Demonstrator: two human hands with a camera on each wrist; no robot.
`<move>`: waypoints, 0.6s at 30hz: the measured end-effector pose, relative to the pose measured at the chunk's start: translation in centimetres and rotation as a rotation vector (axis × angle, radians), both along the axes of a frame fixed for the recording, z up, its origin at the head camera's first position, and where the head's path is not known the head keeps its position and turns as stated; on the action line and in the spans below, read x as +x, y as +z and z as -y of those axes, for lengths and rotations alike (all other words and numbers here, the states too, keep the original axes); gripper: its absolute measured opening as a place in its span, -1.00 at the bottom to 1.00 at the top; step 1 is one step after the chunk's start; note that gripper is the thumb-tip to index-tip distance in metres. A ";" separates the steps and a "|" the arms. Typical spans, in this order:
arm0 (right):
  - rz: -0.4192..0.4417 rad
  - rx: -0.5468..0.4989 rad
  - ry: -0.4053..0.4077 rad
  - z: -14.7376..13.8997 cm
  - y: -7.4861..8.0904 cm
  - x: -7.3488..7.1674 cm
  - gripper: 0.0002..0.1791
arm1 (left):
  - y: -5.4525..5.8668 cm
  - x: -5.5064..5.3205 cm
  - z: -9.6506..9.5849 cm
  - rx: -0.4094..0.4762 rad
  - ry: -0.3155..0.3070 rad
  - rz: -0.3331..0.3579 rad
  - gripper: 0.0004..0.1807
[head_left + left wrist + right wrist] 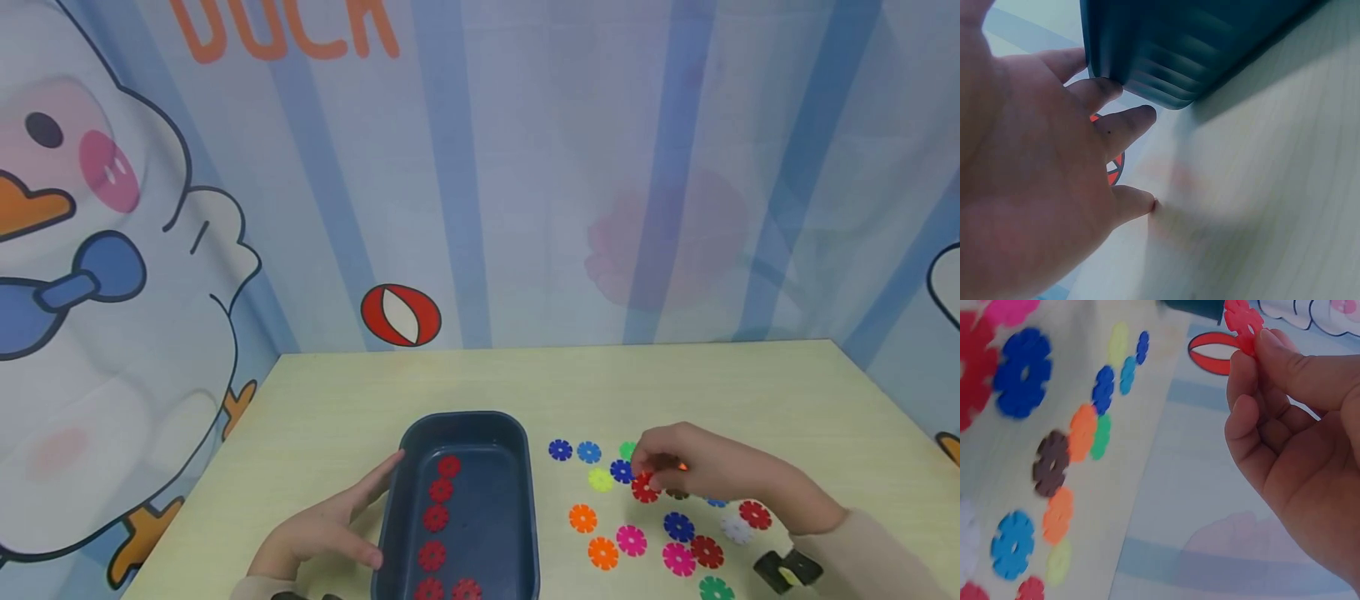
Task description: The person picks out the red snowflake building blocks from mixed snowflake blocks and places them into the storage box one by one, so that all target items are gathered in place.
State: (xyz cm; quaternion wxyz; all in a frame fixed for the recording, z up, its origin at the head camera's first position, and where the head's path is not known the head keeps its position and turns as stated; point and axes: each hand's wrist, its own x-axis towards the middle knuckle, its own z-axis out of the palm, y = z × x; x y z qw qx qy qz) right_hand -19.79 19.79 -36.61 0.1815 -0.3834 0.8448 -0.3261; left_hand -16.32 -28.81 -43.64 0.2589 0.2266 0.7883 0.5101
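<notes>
My right hand [701, 467] pinches a red notched plastic disc [1242, 317] between thumb and index finger, over the scattered discs on the right. In the right wrist view its other fingers are curled loosely below the disc. A dark blue tray [483, 492] sits mid-table, with several red discs [436, 518] lying on its floor, mostly in a column toward its left side. Beside the tray, my left hand [330, 525] spreads its fingers along the left wall, thumb and index fingertips at the rim. The left wrist view shows the same fingers extended beside the tray's outer wall.
Loose discs lie right of the tray, among them a dark blue one [678, 527], a pink one [632, 540], an orange one [582, 518] and a green one [716, 588]. Behind the pale wooden table [360, 379] hangs a striped curtain [525, 208] with cartoon ducks.
</notes>
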 end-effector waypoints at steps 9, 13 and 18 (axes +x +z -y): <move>-0.066 -0.029 0.072 3.4 1.0 0.2 -0.83 | -0.1 0.0 0.0 0.006 -0.001 0.003 0.21; -0.088 -0.045 0.095 4.9 1.3 0.2 -0.83 | -0.2 0.0 0.0 0.009 0.000 0.003 0.21; -0.086 -0.088 0.148 6.9 1.3 -0.1 -0.85 | -0.2 0.0 0.0 0.015 -0.001 0.010 0.22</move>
